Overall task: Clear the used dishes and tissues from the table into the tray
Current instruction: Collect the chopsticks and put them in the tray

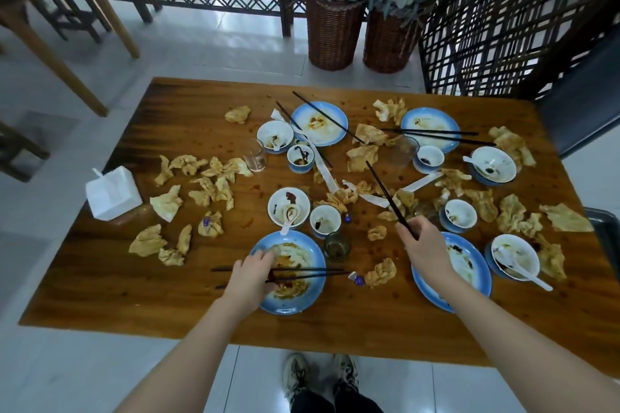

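Observation:
The wooden table (pixel 110 278) is littered with crumpled used tissues (pixel 204 191), blue-rimmed plates, white bowls, spoons and black chopsticks. My left hand (pixel 253 275) lies over the near left plate (pixel 295 303) and pinches the pair of chopsticks (pixel 315 272) lying across it. My right hand (pixel 424 250) is above the near right plate (pixel 476 273) and grips another pair of chopsticks (pixel 385 194), which points up and to the left. A grey tray edge (pixel 609 228) shows at the table's right end.
A white tissue box (pixel 112 193) sits at the left edge. Glasses (pixel 255 155) stand among the bowls, and a small dark cup (pixel 336 245) sits between my hands. Two wicker baskets (pixel 332 33) and lattice screens stand beyond the table; wooden stools are at the far left.

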